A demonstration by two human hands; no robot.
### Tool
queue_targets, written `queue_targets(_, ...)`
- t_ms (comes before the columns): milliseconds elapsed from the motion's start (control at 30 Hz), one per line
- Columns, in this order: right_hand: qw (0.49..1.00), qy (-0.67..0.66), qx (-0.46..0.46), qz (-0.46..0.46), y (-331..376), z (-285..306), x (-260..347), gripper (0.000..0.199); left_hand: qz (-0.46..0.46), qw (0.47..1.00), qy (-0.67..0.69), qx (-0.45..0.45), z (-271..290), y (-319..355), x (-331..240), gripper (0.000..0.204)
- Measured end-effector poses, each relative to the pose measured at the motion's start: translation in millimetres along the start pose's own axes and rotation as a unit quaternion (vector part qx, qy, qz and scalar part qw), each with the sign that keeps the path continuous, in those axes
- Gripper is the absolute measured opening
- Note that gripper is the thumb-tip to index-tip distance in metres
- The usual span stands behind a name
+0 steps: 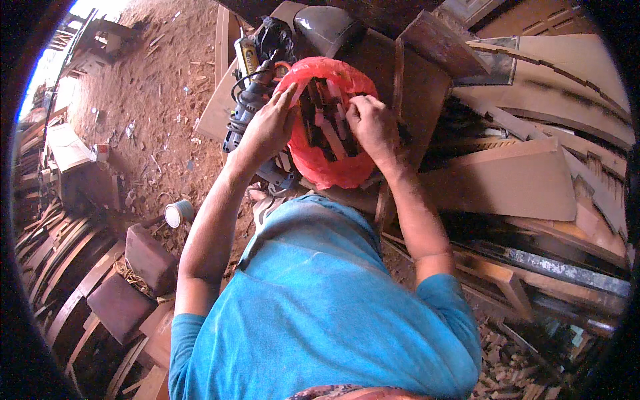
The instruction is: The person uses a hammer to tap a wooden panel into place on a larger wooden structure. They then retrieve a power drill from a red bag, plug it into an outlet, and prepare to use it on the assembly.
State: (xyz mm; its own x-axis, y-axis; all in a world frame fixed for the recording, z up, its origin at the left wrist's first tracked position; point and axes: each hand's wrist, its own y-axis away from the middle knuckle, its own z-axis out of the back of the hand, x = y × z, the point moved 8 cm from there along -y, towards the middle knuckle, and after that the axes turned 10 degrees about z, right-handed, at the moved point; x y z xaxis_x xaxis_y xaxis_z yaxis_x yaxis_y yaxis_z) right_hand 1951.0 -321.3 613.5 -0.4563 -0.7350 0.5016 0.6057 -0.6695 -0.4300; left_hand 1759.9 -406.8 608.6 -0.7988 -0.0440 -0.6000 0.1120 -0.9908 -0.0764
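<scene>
A red plastic bag (327,175) lies spread wide in front of me. Inside it are several slender dark and pale pieces (330,137), whose kind I cannot make out. At the bag's left rim is my left hand (275,127), its fingers closed on the plastic. My right hand (375,127) has its fingers curled in and pinches the opposite rim. Close beside my left wrist rests a corded power drill (248,110), partly hidden by the forearm. Another grey-blue power tool (277,175) shows below the left wrist.
A yellow sealant tube (248,57), a black plastic bag (275,37) and a dark rounded object (327,30) lie beyond the drill. Wooden boards (500,180) are piled at right. A white tin (179,213) and maroon blocks (123,307) are on the left.
</scene>
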Motion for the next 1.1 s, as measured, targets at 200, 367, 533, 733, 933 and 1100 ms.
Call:
queue_targets(200, 0.988, 0.020, 0.123, 0.095, 7.3, -39.3, 37.2, 0.018, 0.014, 1.000, 0.020, -0.003, 0.0, -3.8, -0.9, 0.051)
queue_targets(367, 0.936, 0.271, -0.057, 0.216, -4.2, -69.3, 70.6, 0.032, 0.044, 0.999, 0.020, -0.003, 4.3, -5.7, 5.1, 0.050)
queue_targets(533, 0.967, 0.168, 0.191, 0.008, -13.6, -91.9, 49.7, 0.047, 0.031, 0.999, 0.033, -0.007, 6.1, -3.4, 8.0, 0.050)
queue_targets(733, 0.972, 0.138, 0.190, -0.001, -16.1, -61.2, 44.6, 0.056, 0.052, 0.997, 0.050, 0.001, 8.6, -3.6, 9.2, 0.049)
queue_targets(933, 0.932, 0.141, 0.326, 0.074, -5.0, -83.3, 49.8, 0.035, 0.046, 0.998, 0.029, -0.010, -3.2, -5.1, 22.4, 0.049)
queue_targets(1100, 0.928, 0.175, 0.328, 0.015, 1.8, -91.3, 28.2, 0.020, 0.005, 0.999, -0.012, -0.039, -7.2, -4.3, 30.6, 0.050)
